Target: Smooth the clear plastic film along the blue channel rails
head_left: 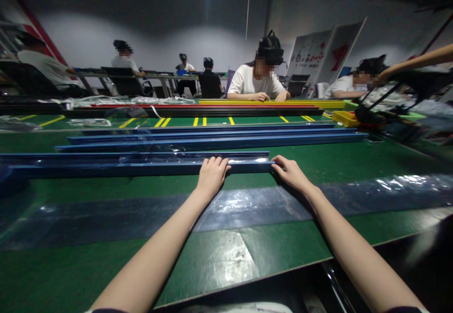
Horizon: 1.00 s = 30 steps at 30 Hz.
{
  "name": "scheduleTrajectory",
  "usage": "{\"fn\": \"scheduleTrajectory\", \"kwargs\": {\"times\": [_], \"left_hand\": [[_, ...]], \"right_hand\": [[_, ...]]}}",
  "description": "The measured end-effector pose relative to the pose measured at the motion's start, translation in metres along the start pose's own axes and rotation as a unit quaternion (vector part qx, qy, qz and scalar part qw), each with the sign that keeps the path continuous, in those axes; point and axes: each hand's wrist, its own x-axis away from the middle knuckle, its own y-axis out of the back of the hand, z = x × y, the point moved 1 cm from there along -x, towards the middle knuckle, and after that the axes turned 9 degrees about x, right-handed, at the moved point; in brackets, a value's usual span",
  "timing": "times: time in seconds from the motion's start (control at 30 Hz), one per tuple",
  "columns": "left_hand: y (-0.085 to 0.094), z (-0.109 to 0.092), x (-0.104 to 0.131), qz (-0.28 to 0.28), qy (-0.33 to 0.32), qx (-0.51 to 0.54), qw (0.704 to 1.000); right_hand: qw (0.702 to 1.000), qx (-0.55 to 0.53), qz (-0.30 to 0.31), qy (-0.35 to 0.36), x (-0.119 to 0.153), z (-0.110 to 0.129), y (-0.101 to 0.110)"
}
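A long blue channel-shaped profile (159, 167) lies crosswise on the green table (219, 266). Near its right part, my left hand (213, 173) is closed over it, fingertips curled over the top edge. My right hand (288, 171) grips the profile's right end between thumb and fingers. In front of both hands a flat strip of clear plastic film (244, 204) stretches across the table, under my forearms.
Beyond lie more blue profiles (212, 141), then red and black ones (198, 111) and a yellow one (304, 103). A yellow bin (346, 118) stands at the back right. Opposite sits a person (253, 81); an arm (417, 63) reaches in at the upper right.
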Motion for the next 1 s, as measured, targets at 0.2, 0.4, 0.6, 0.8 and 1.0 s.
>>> {"fn": "scheduleTrajectory", "kwargs": {"times": [0.2, 0.4, 0.6, 0.8, 1.0], "left_hand": [[0.0004, -0.0001, -0.0001, -0.001, -0.002, -0.007, 1.000], [-0.0010, 0.0007, 0.0000, -0.002, -0.004, 0.000, 1.000], [0.0001, 0.0007, 0.0004, -0.002, -0.001, 0.019, 1.000], [0.0000, 0.0008, 0.0002, -0.003, -0.003, 0.015, 1.000], [-0.0005, 0.0007, 0.0001, 0.001, -0.002, 0.010, 1.000]], "right_hand": [[1.000, 0.001, -0.001, -0.004, 0.0001, 0.0007, 0.0006], [1.000, 0.000, -0.003, -0.004, 0.0003, 0.0019, 0.0015], [1.000, 0.007, -0.004, -0.004, 0.0000, 0.0014, 0.0014], [1.000, 0.006, -0.007, -0.005, -0.0003, 0.0007, 0.0008], [1.000, 0.006, -0.008, -0.005, -0.0002, 0.0020, 0.0012]]}}
